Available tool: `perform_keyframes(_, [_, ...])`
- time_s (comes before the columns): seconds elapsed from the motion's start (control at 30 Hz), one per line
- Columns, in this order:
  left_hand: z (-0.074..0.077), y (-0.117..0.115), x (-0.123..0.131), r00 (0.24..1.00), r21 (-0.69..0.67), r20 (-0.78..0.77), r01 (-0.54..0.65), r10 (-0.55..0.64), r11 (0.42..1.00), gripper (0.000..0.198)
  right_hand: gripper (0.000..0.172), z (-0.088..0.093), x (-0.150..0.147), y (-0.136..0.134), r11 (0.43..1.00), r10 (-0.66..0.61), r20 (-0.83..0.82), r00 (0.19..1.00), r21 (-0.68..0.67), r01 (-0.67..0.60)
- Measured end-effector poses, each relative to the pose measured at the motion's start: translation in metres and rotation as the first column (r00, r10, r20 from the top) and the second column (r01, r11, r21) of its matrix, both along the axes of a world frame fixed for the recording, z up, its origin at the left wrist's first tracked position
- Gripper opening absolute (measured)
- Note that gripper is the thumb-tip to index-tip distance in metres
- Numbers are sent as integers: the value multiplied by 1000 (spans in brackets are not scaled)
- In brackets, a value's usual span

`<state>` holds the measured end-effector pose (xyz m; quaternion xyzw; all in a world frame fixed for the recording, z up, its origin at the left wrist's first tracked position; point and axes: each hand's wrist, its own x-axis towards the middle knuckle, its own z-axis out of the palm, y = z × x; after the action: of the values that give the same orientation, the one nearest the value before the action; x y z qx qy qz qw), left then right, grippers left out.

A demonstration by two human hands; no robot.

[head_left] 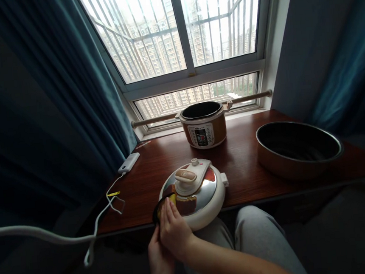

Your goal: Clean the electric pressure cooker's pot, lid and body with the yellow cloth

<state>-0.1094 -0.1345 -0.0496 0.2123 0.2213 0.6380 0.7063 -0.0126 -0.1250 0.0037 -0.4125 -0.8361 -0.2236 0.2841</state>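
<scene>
Just left of the cooker lid (208, 196), my two hands are close together. My left hand (158, 248) grips a dark, thin-rimmed round piece (156, 211) from below. My right hand (174, 229) crosses over it, fingers pressed together on a small yellow piece (173, 199) against the dark one. Whether the yellow piece is cloth or sponge I cannot make out. The lid lies handle up at the table's front edge, with a shiny metal top, white rim and brown-and-cream handle (186, 176). My fingers cover much of both held pieces.
Behind the lid stands an electric pressure cooker body (205, 128), open on top. A large dark-lined pot (298, 150) sits at the right of the brown table (236, 162). On the left are a white power strip (129, 162) and its cable (40, 234).
</scene>
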Motion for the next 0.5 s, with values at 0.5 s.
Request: perform_keyframes(0.5, [-4,-6,16,864,-340,-387,-458,322,821,36,44,-17,19,11,953,304,-55,951,2,-304])
